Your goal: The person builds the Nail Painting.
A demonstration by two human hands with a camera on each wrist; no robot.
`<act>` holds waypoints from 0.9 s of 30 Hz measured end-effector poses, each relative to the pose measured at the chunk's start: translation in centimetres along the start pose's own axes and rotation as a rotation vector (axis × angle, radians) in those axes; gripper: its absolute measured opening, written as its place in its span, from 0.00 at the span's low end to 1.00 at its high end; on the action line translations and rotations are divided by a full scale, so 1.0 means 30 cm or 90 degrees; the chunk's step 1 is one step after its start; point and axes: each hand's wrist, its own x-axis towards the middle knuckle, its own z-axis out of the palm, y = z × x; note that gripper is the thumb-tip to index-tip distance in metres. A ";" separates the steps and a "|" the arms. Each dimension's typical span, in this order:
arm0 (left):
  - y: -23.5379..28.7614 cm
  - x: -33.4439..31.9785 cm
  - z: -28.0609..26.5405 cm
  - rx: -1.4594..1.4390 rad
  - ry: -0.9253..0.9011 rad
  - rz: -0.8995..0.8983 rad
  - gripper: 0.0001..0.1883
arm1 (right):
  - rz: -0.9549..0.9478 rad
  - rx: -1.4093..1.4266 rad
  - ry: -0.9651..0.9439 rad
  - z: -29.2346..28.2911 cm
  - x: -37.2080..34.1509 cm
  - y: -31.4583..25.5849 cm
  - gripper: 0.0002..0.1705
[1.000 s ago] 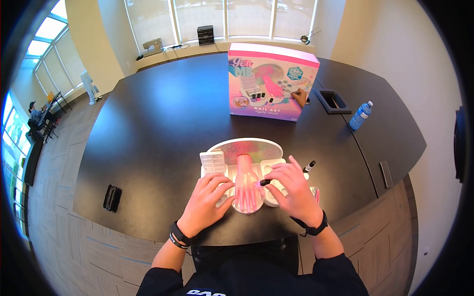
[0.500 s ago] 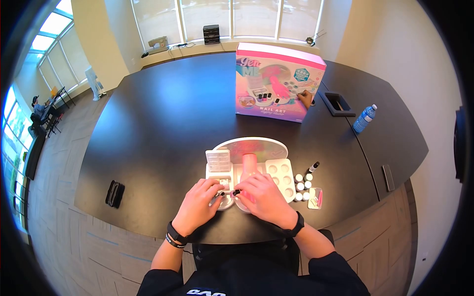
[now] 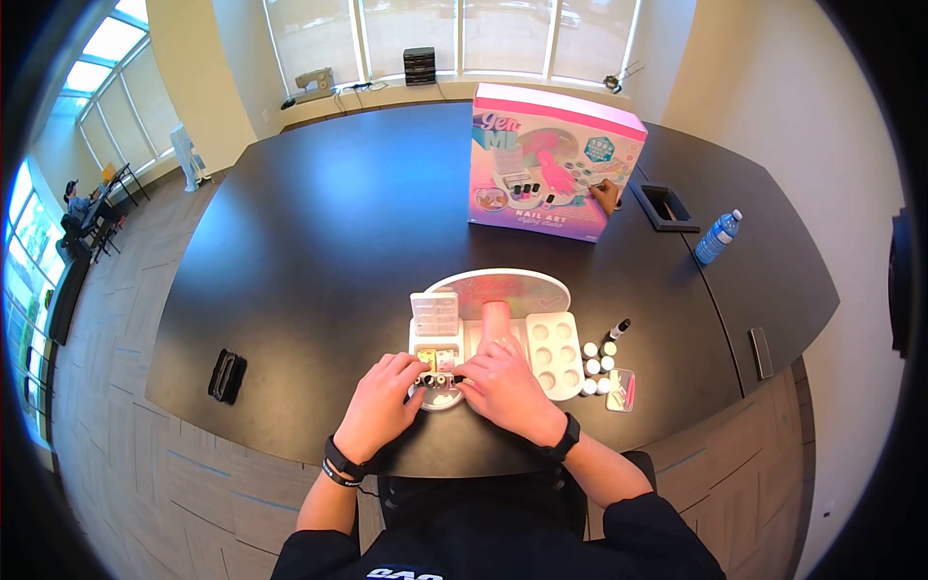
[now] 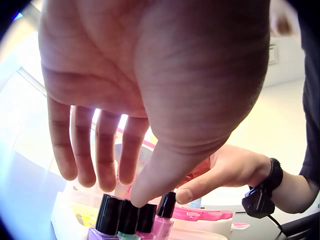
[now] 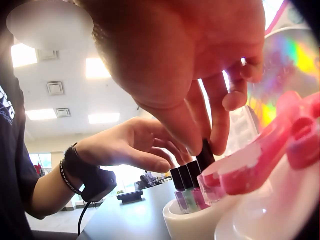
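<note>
My right hand (image 3: 510, 391) pinches the black cap (image 5: 206, 156) of a pink nail polish bottle (image 4: 162, 226) between thumb and fingertips. That bottle stands at the right end of a row of nail polish bottles (image 4: 108, 215) in the left part of a white nail art stand (image 3: 549, 394). My left hand (image 3: 380, 406) hovers at the row's other end, its fingers hanging fairly straight and its thumb tip right at the black caps. A pink model hand (image 3: 496, 319) lies in the stand's middle, partly hidden behind my right hand.
Right of the stand are white-lidded jars (image 3: 592, 367), a black-capped bottle (image 3: 620, 329) and a small clear tray (image 3: 619, 403) with pink tools. Farther off stand the nail art box (image 3: 551, 174) and a water bottle (image 3: 717, 237). A black case (image 3: 227, 377) lies at left, a phone (image 3: 761, 353) at right.
My right hand has moved left from the model hand to the bottle row, bringing a black-capped bottle with it. My left hand has stayed near the stand's left part.
</note>
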 end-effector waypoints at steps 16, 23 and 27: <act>-0.015 -0.010 0.007 -0.002 -0.021 -0.011 0.15 | 0.013 -0.030 -0.039 0.035 0.007 -0.004 0.18; -0.010 -0.009 0.004 -0.004 -0.025 -0.018 0.16 | -0.006 0.029 0.014 -0.062 -0.011 0.004 0.17; -0.018 -0.011 0.012 -0.010 -0.022 -0.009 0.16 | 0.044 0.029 0.040 -0.128 -0.052 0.042 0.15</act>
